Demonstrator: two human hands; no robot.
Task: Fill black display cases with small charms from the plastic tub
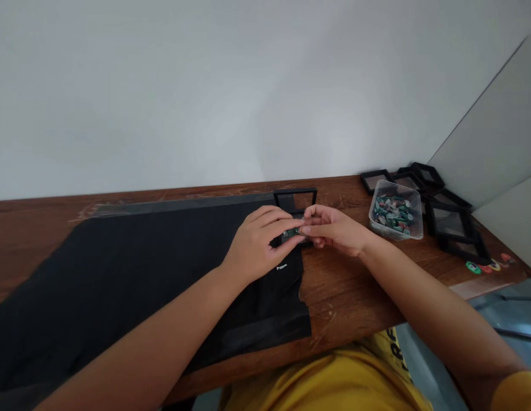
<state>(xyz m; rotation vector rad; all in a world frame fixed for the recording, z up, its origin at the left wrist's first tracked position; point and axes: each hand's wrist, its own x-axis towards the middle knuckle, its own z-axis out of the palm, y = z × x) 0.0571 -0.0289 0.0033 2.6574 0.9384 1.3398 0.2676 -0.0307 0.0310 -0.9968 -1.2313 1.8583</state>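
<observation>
A small green piece lies between my two hands, over an opened black frame whose lid stands upright behind them. The thumb and fingers of my left hand are closed on the left side of the piece. My right hand pinches at its right end, thumb against forefinger. The lower part of the frame is mostly hidden under my fingers. A small white scrap lies on the black cloth just below my left hand.
A clear plastic tub of green and pale pieces stands on the wooden table at the right. Several black frames lie around it, with small coloured round items near the right edge. A pale wall rises behind.
</observation>
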